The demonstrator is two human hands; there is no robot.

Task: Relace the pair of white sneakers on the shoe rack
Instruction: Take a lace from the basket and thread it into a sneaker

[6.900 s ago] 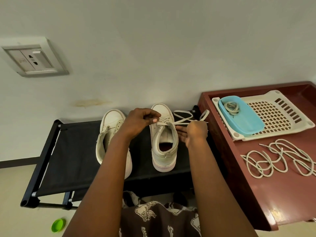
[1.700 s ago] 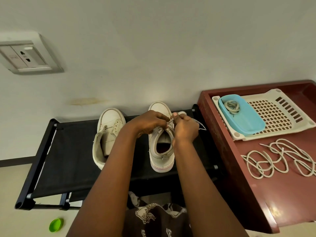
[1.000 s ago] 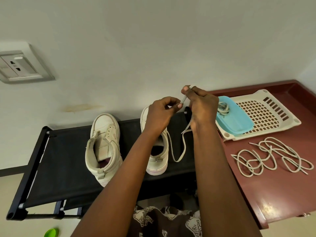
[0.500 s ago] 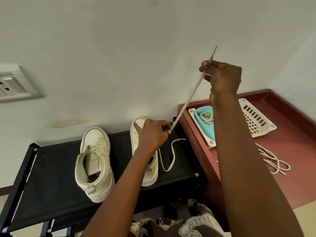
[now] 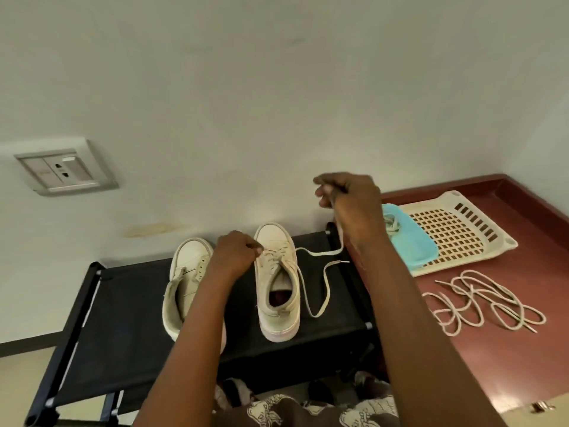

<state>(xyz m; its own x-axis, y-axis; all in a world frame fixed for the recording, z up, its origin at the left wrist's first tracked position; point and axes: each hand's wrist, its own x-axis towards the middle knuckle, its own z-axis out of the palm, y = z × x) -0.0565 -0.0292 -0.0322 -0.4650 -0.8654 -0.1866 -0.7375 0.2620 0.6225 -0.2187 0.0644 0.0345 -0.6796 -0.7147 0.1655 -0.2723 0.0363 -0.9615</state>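
Pinching at the front holes of the laced sneaker (image 5: pixel 278 306), the left hand (image 5: pixel 235 254) holds things steady. The right hand (image 5: pixel 348 195) is up high, fingers curled round the lace (image 5: pixel 315 255). Both shoes sit on the shoe rack (image 5: pixel 123 318). Only the first few holes look done, I think. The bare sneaker (image 5: pixel 187 272) has no lace yet. Loose laces (image 5: pixel 483 300) wait on the red table (image 5: pixel 492 365). Lots is left.
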